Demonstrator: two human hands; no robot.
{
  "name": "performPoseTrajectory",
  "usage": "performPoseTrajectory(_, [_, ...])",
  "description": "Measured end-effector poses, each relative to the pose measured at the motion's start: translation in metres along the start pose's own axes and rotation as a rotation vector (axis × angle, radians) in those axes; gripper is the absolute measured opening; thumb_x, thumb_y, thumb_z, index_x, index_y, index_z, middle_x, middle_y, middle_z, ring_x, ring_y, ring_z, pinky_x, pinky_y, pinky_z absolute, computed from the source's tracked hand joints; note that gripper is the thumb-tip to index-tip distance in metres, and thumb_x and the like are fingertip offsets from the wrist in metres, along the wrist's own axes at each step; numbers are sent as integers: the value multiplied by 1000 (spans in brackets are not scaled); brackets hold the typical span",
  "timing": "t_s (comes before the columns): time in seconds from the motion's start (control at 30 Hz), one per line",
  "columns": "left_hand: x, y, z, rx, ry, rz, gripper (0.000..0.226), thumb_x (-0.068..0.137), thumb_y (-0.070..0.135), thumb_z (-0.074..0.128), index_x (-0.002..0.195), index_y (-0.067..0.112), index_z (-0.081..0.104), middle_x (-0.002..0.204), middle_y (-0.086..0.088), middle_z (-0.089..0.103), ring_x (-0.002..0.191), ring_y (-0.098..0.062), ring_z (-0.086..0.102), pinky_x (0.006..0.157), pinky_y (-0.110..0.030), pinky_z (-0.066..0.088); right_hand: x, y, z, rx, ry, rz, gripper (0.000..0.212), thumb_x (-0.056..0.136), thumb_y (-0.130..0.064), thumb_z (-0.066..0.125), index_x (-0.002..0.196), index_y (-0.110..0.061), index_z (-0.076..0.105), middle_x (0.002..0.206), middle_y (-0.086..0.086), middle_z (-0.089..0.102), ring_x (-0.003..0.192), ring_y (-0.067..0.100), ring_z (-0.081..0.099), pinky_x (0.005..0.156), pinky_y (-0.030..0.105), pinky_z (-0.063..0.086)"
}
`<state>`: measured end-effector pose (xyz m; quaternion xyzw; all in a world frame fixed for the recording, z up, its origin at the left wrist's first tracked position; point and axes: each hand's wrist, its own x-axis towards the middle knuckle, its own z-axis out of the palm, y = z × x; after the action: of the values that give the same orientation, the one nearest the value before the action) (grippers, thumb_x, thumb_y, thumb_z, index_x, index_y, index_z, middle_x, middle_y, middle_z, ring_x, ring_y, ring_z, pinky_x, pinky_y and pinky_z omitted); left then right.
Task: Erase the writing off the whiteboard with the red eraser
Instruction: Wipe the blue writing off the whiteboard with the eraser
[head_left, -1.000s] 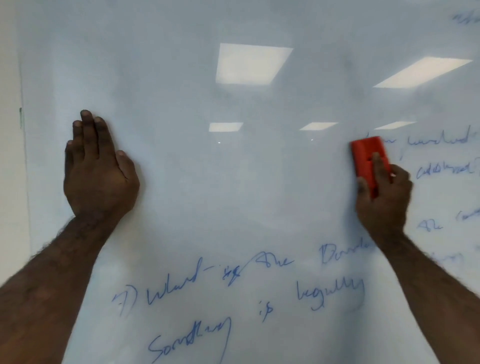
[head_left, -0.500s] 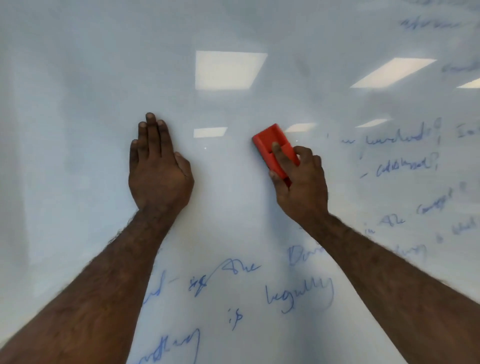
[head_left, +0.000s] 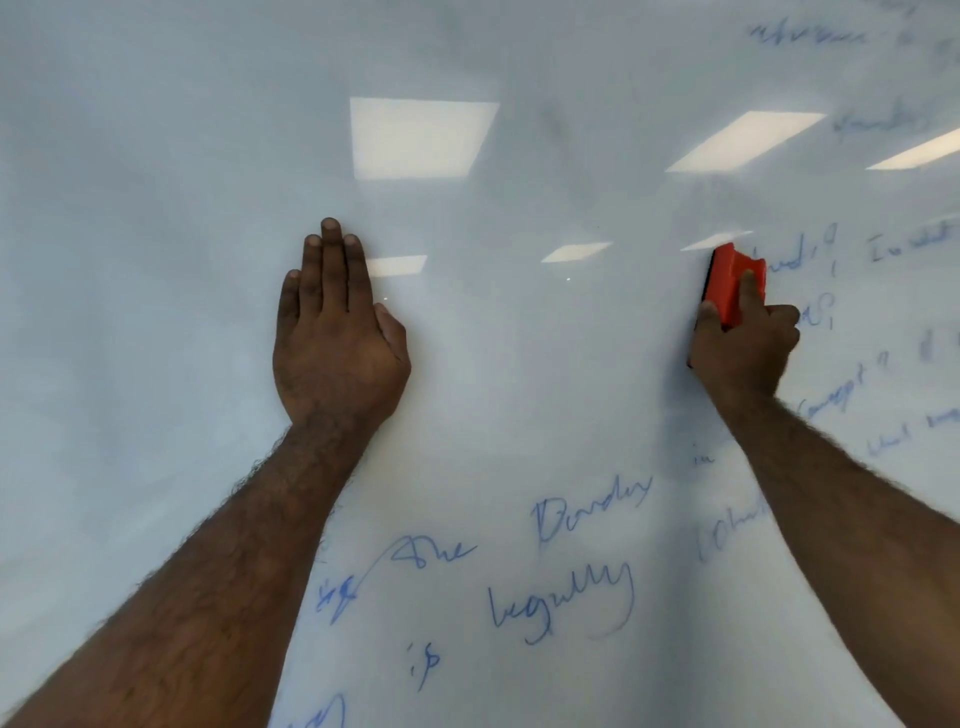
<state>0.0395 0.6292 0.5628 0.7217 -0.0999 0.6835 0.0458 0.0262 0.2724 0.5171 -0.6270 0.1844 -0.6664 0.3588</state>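
The whiteboard (head_left: 519, 364) fills the whole view. My right hand (head_left: 743, 353) grips the red eraser (head_left: 730, 283) and presses it flat on the board at the right, at the left end of a line of blue writing (head_left: 800, 265). My left hand (head_left: 335, 332) lies flat on the board at centre left, fingers together and pointing up, holding nothing. More blue handwriting (head_left: 561, 597) runs across the lower middle, between my forearms. Fainter blue lines (head_left: 852, 400) sit at the right and top right. My right hand hides the eraser's lower end.
The upper and left parts of the board carry only faint smears and reflections of ceiling lights (head_left: 421, 137). No board edge or tray shows in the view.
The eraser went left to near my left hand, then back right to the start of the writing. My left hand stayed flat on the board; the view shifted right.
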Motion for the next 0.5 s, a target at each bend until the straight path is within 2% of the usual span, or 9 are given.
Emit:
performPoseTrajectory(0.07, [0, 0, 0, 0, -6, -3, 64, 97, 27, 25, 157, 5, 15, 166, -10, 9, 153, -22, 9, 123, -34, 4, -10, -30, 8, 30, 20, 19, 63, 94, -34, 58, 151, -21, 34, 125, 25, 41, 116, 42, 45, 102, 42, 41])
performPoseTrajectory(0.1, [0, 0, 0, 4, -7, -3, 65, 97, 27, 25, 157, 5, 15, 166, -10, 9, 153, -22, 9, 123, -34, 4, -20, -46, 12, 20, 18, -56, 64, 94, -34, 58, 151, -23, 33, 124, 25, 42, 113, 41, 45, 100, 42, 41])
performPoseTrajectory(0.27, [-1, -2, 2, 1, 6, 9, 65, 97, 28, 25, 157, 5, 16, 166, -10, 10, 153, -23, 10, 123, -36, 6, -71, -88, 24, 51, -87, -718, 62, 90, -32, 62, 148, -21, 40, 112, 21, 52, 95, 37, 50, 81, 40, 46])
performPoseTrajectory(0.37, [-2, -2, 3, -4, 15, 16, 65, 97, 27, 26, 157, 5, 17, 165, -11, 12, 153, -24, 11, 123, -37, 8, -57, -67, 19, -23, -129, -937, 59, 92, -37, 59, 146, -19, 42, 115, 20, 53, 95, 33, 52, 79, 42, 51])
performPoseTrajectory(0.43, [-2, -1, 4, -1, 23, 16, 64, 97, 27, 27, 156, 5, 17, 165, -11, 13, 153, -24, 12, 123, -37, 8, -40, -42, 16, -9, -104, -883, 61, 92, -36, 60, 147, -20, 41, 114, 20, 51, 96, 32, 50, 81, 39, 49])
performPoseTrajectory(0.5, [-1, -1, 4, -3, 27, 19, 64, 97, 27, 27, 157, 5, 17, 165, -11, 12, 153, -24, 12, 123, -37, 8, -25, -13, 13, 39, -49, -669, 63, 91, -31, 63, 149, -21, 39, 113, 21, 48, 97, 33, 48, 82, 34, 43])
